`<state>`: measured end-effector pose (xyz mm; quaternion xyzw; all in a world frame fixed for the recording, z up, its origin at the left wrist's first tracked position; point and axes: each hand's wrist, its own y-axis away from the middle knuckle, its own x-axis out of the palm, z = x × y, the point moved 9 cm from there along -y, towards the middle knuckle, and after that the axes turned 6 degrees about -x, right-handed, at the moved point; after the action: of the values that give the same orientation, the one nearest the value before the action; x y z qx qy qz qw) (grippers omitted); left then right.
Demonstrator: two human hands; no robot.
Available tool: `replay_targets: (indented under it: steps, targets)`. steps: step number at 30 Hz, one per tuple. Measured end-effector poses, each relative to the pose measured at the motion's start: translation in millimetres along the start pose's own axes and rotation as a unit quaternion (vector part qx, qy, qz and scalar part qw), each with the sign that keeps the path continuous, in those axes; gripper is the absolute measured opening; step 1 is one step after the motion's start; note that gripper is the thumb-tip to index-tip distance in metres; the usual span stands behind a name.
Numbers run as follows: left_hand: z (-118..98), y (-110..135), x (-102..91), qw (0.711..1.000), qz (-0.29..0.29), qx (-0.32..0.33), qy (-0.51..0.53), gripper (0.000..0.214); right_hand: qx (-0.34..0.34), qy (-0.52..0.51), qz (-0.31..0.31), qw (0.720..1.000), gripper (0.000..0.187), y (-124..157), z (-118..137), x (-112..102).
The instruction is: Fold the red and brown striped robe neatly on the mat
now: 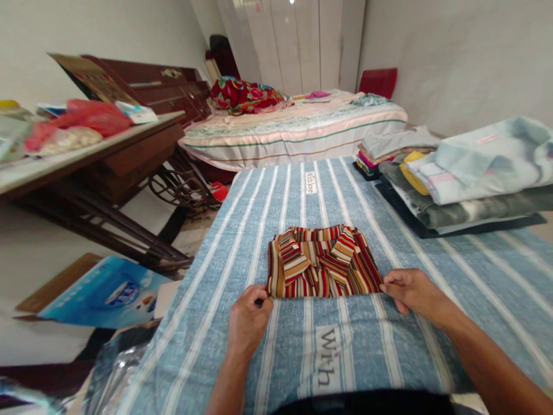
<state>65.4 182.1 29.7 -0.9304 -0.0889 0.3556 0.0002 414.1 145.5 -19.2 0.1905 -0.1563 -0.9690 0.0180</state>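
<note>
A striped shirt [322, 262] in red, tan, black and cream lies folded into a flat rectangle, its collar facing up. My left hand [250, 317] pinches the near left corner of the shirt between thumb and fingers. At the near right corner, my right hand [408, 291] grips the edge in a similar pinch. Beneath the shirt spreads a blue cloth [298, 202] with white stripes and printed words.
To the right sit a tall pile of folded clothes [470, 190] and a smaller stack [369, 161]. A bed [294, 132] stands beyond. On the left are a table [151, 129] with red plastic bags and a blue carton [108, 294] below.
</note>
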Motion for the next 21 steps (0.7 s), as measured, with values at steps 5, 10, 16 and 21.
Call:
replay_targets:
  steps: [5, 10, 16, 21]
  targets:
    - [3.4, -2.3, -2.2, 0.997, 0.016, -0.035, 0.061, 0.019, -0.013, -0.007, -0.021, 1.000, 0.039, 0.5, 1.2, -3.3]
    - [4.8, -2.9, -3.6, 0.993, -0.002, -0.043, 0.107, 0.019, 0.017, -0.020, -0.036, 0.999, 0.035, -0.9, -6.3, -1.1]
    - [15.9, -0.7, -2.9, 0.995, -0.012, -0.080, 0.057, 0.021, 0.005, -0.013, -0.059, 0.998, 0.032, -3.6, -12.2, -4.2]
    - [12.9, -0.6, -1.4, 0.998, 0.001, -0.070, 0.011, 0.021, -0.001, -0.002, -0.059, 0.998, 0.031, -4.1, -10.0, -3.3]
